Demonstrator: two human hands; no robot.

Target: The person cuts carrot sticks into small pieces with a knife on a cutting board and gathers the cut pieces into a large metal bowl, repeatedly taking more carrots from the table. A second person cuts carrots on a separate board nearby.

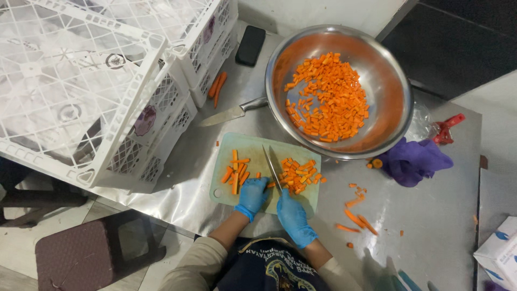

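While right hand [294,215] grips knife [272,167], fingers wrapped on handle, left hand [252,195] presses carrot sticks [235,175] on board [258,152], fingers curled, close at 9 o'clock of blade: slip could nick glove. Diced pile [299,175] at 3 o'clock crowds board edge; bits may roll onto desk [431,205]. Bowl [392,81] at 12 o'clock, spare knife [229,114], crates [107,81] at 10 o'clock cramp room.

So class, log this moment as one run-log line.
left hand: steadies carrot sticks | right hand: knife | cutting board | bowl: diced carrot
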